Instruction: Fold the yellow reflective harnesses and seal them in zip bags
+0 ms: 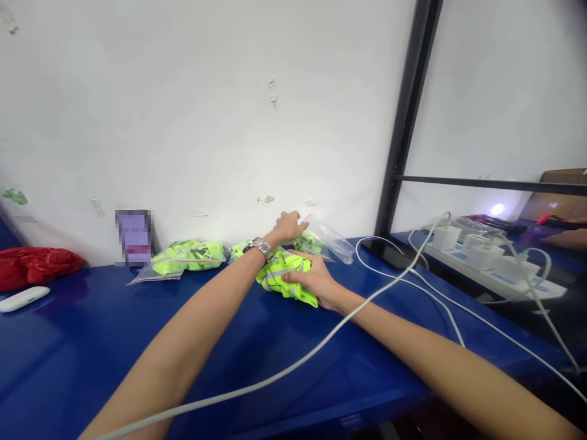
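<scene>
In the head view, my right hand (317, 280) is closed around a bundled neon-yellow reflective vest (288, 275), thumb over its top, at the middle of the blue table. My left hand (290, 226), with a metal watch on its wrist, reaches across above the vest. Its thumb and fingers are apart, beside the red-lined mouth of a clear zip bag (337, 240). Whether the fingers touch the bag is hard to see. More neon-yellow fabric (312, 243) shows by that bag. To the left lies a filled zip bag (190, 255) with another yellow vest.
A phone (135, 238) leans on the wall, near a red plastic bundle (36, 267) and a white case (25, 298). A white cable (293, 366) crosses over my forearms. On the right are a dark phone (387, 252), a power strip (495, 266) with chargers, and a black rack post (406, 116).
</scene>
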Action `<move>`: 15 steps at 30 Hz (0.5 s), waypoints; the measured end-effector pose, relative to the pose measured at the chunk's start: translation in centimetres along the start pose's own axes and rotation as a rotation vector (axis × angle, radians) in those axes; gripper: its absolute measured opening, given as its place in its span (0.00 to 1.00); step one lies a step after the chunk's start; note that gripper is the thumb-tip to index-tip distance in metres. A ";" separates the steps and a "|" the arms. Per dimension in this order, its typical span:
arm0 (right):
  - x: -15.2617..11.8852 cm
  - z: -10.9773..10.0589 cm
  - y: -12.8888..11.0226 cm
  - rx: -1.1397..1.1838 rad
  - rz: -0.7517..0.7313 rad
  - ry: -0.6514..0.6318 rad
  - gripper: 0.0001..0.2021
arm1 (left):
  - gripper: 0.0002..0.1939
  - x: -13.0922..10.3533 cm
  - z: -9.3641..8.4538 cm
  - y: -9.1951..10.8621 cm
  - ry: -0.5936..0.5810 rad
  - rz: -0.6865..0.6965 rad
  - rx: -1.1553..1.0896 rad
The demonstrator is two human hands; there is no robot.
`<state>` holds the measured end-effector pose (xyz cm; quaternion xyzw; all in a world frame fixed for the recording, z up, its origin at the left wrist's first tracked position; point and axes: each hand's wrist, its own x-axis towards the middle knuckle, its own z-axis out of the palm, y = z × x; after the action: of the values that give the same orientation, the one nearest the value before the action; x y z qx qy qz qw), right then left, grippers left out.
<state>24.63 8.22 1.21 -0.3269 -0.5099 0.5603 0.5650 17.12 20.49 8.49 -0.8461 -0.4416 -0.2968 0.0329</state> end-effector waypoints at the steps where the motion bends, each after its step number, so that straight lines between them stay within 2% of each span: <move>1: -0.1 0.0 -0.1 -0.006 -0.004 -0.002 0.33 | 0.11 0.1 0.5 0.7 -0.006 0.002 0.006; 3: -0.2 -0.1 -0.3 -0.016 -0.010 -0.003 0.31 | 0.08 0.1 0.6 1.9 0.025 0.029 0.018; 5: -0.3 -0.2 -0.5 -0.020 -0.002 -0.004 0.32 | 0.06 -0.3 -0.8 2.7 0.110 0.071 0.037; 7: -0.4 -0.2 -0.6 -0.028 0.010 -0.008 0.34 | 0.08 -0.9 -3.4 2.7 0.217 0.109 0.072; 9: -0.5 -0.2 -0.6 -0.055 0.015 -0.006 0.36 | 0.10 -2.1 -6.7 1.8 0.307 0.150 0.137; 11: -0.6 -0.2 -0.5 -0.092 0.012 -0.008 0.37 | 0.13 -4.2 -9.6 0.4 0.410 0.248 0.404; 13: -0.6 -0.1 -0.3 -0.105 0.006 -0.031 0.38 | 0.14 -7.2 -11.3 -0.9 0.366 0.226 0.586; 15: -0.7 0.0 0.0 -0.103 -0.001 -0.062 0.38 | 0.14 -10.7 -11.7 -1.9 0.238 0.096 0.633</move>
<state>24.75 7.54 1.09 -0.3378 -0.5556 0.5426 0.5317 5.52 10.13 12.00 -0.7732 -0.4645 -0.2397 0.3591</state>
